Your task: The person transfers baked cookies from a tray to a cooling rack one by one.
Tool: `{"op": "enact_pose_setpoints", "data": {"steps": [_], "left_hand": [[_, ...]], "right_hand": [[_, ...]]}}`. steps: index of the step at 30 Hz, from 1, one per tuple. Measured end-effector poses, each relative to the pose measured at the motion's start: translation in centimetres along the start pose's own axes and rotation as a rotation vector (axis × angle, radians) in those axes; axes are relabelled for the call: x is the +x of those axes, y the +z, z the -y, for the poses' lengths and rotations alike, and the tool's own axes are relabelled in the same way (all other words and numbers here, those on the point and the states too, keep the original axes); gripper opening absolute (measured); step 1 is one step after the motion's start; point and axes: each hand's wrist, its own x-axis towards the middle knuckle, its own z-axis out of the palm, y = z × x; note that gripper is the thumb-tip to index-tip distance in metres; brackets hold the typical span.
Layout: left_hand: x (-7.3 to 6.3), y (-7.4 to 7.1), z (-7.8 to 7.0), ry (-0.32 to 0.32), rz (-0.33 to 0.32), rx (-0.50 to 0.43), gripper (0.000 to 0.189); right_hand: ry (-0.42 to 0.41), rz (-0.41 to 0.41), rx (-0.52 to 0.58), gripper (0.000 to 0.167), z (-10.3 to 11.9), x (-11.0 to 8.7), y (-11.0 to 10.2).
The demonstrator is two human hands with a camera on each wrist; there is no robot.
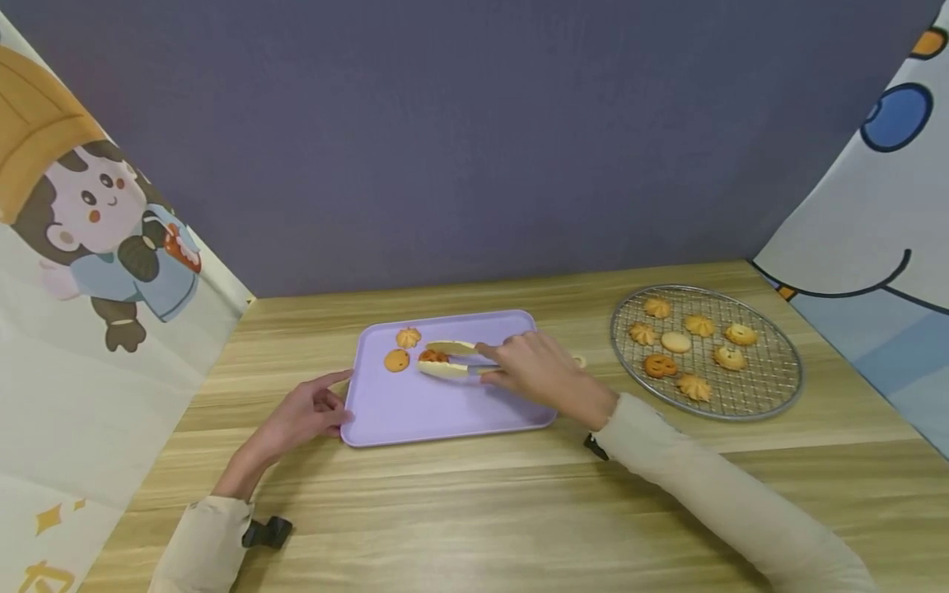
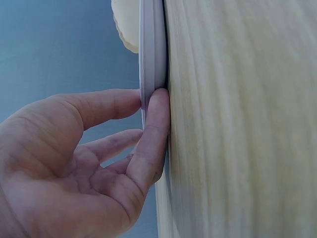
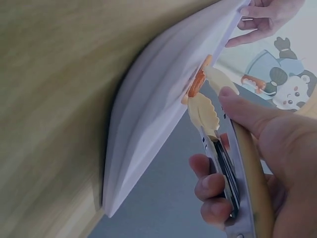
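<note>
A lilac tray [image 1: 452, 412] lies on the wooden table. At its left edge, my left hand [image 1: 306, 418] holds the rim with thumb and fingertips; in the left wrist view, that hand [image 2: 84, 153] shows the thumb against the outer side. Over the tray my right hand [image 1: 537, 371] grips tongs [image 1: 445, 371] with cream tips and metal arms. Between the tips is a reddish-brown pretzel-shaped cookie [image 3: 197, 83], at the tray surface; whether it touches is hard to tell. A flower-shaped cookie [image 1: 408, 337] and a round cookie [image 1: 396, 360] lie beside it.
To the right stands a round wire rack [image 1: 771, 362] with several cookies, among them a brown pretzel-shaped one [image 1: 660, 366] and a pale oval one [image 1: 675, 342]. A dark panel [image 1: 474, 148] rises behind the table, with printed cloths at both sides.
</note>
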Motion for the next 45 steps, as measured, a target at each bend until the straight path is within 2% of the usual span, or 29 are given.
{"op": "enact_pose_setpoints", "data": {"steps": [10,17,32,39,45], "left_hand": [[-0.1,0.0,0.0,-0.007,-0.009,0.004,0.069],[-0.1,0.0,0.2,-0.002,-0.011,0.004,0.068],[-0.1,0.0,-0.2,-0.008,-0.008,0.009,0.069],[0.0,0.0,0.0,0.001,-0.006,-0.009,0.069],[-0.1,0.0,0.0,-0.001,-0.002,-0.013,0.07]], "right_hand": [[0.014,-0.017,-0.002,0.047,-0.3,-1.7,-1.4],[-0.026,-0.079,-0.021,0.047,-0.5,-2.9,-2.1],[-0.015,-0.153,-0.088,0.049,-0.9,-5.0,-3.3],[-0.048,-0.193,-0.082,0.051,-1.4,-6.3,-3.3],[-0.037,-0.216,-0.055,0.051,-1.7,-7.6,-3.5]]}}
